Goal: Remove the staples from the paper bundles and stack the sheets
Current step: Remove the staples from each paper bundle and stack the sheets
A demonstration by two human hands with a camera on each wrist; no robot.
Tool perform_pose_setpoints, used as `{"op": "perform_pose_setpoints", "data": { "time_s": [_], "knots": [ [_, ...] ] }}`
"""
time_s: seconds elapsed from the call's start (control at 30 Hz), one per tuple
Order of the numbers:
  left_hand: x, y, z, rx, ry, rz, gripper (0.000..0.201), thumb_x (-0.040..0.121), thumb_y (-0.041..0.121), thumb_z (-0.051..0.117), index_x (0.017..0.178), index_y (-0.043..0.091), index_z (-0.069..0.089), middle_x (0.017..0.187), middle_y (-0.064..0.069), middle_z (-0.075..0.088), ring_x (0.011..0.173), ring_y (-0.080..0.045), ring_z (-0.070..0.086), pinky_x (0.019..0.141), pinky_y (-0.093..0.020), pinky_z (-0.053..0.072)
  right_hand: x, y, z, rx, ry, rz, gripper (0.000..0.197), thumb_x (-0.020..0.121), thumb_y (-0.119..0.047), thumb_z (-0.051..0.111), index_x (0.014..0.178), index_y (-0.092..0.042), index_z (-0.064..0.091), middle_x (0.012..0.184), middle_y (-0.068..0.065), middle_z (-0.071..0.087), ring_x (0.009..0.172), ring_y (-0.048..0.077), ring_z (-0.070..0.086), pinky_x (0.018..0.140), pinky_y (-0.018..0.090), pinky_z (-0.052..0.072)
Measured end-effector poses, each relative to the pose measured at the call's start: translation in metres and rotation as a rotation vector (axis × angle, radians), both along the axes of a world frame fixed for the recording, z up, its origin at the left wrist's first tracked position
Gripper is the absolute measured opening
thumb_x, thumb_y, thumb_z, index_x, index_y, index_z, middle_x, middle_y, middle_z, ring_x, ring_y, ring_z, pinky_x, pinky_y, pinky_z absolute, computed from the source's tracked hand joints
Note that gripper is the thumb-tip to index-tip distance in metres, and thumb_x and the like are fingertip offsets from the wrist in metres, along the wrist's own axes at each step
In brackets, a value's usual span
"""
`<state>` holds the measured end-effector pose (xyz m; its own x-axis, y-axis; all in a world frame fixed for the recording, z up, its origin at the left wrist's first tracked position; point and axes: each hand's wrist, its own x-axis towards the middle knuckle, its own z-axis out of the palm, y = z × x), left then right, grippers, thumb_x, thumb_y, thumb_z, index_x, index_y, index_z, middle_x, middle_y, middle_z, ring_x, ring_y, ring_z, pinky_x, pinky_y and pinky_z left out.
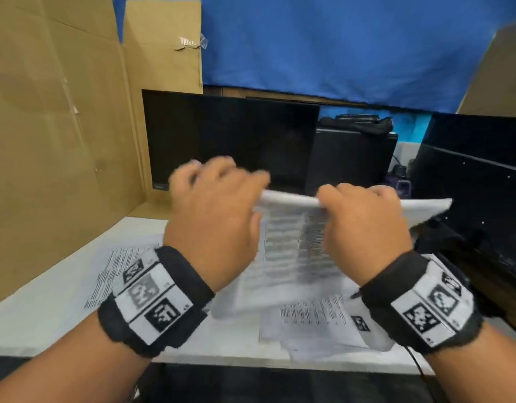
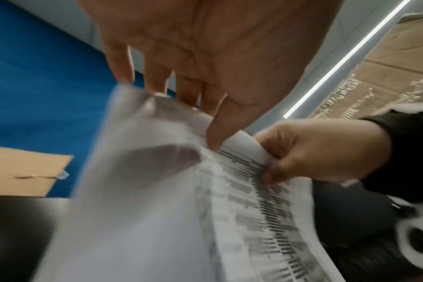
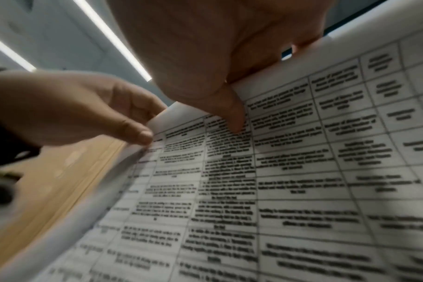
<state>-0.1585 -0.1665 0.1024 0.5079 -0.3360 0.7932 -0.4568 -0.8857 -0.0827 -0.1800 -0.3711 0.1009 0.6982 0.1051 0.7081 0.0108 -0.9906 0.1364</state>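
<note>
Both hands are raised above the white counter [image 1: 62, 292], holding one white printed paper bundle [image 1: 291, 242] by its far top edge. Left hand [image 1: 216, 210]: grip pinches the left corner, thumb on the printed face. Right hand [image 1: 364, 225]: grip clamps the edge just beside it. Loose printed sheets [image 1: 312, 321] lie flat on the counter below. Dark monitor [image 1: 230, 141] stands far behind.
</note>
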Motion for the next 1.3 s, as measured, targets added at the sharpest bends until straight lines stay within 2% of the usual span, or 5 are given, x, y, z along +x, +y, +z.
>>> {"op": "perform_pose_setpoints", "data": {
  "time_s": [0.17, 0.3, 0.5, 0.93, 1.3],
  "knots": [
    [0.015, 0.028, -0.019, -0.815, 0.341, -0.19, 0.124, 0.078, 0.029, 0.086, 0.162, 0.034, -0.005, 0.171, 0.006, 0.011, 0.158, -0.017, 0.013, 0.127, -0.052, 0.016, 0.004, -0.029, 0.005, 0.773, 0.043, 0.169, 0.008, 0.094, -0.011, 0.061, 0.099, -0.017, 0.064, 0.082, -0.005, 0.066, 0.077, 0.02, 0.063, 0.069, 0.035, 0.049],
    [0.036, 0.008, -0.054, -1.263, 0.969, -0.603, 0.058, 0.095, 0.005, 0.066, 0.148, 0.015, 0.045, 0.142, -0.006, 0.065, 0.137, -0.027, 0.057, 0.108, -0.042, 0.048, 0.017, -0.022, -0.02, 1.317, 0.074, 0.427, 0.025, 0.093, -0.005, 0.066, 0.102, -0.028, 0.071, 0.107, -0.004, 0.077, 0.102, 0.016, 0.072, 0.096, 0.046, 0.057],
    [0.041, -0.005, -0.088, -1.205, 0.898, -0.428, 0.024, 0.101, 0.011, 0.058, 0.115, 0.026, 0.071, 0.111, 0.007, 0.079, 0.108, -0.016, 0.073, 0.102, -0.048, 0.056, 0.022, 0.001, -0.072, 1.41, -0.009, 0.43, 0.023, 0.101, -0.012, 0.053, 0.104, -0.034, 0.059, 0.11, -0.022, 0.067, 0.1, -0.011, 0.061, 0.085, 0.017, 0.047],
    [0.044, 0.004, -0.143, -1.412, 1.042, -0.392, 0.028, 0.106, 0.017, 0.051, 0.113, 0.033, 0.073, 0.117, 0.003, 0.078, 0.118, -0.025, 0.069, 0.11, -0.055, 0.048, 0.026, 0.002, -0.116, 1.47, 0.111, 0.376, 0.018, 0.103, -0.016, 0.05, 0.105, -0.028, 0.063, 0.098, -0.016, 0.075, 0.093, 0.001, 0.068, 0.082, 0.028, 0.051],
    [0.05, 0.006, -0.059, -1.302, 0.807, -0.471, 0.039, 0.092, -0.008, 0.044, 0.114, 0.016, 0.065, 0.105, 0.004, 0.077, 0.092, -0.009, 0.072, 0.074, -0.028, 0.053, 0.037, -0.017, -0.043, 1.334, -0.005, 0.463, 0.022, 0.098, -0.006, 0.049, 0.101, -0.024, 0.061, 0.102, -0.009, 0.072, 0.096, 0.005, 0.067, 0.082, 0.029, 0.052]
  ]
}}
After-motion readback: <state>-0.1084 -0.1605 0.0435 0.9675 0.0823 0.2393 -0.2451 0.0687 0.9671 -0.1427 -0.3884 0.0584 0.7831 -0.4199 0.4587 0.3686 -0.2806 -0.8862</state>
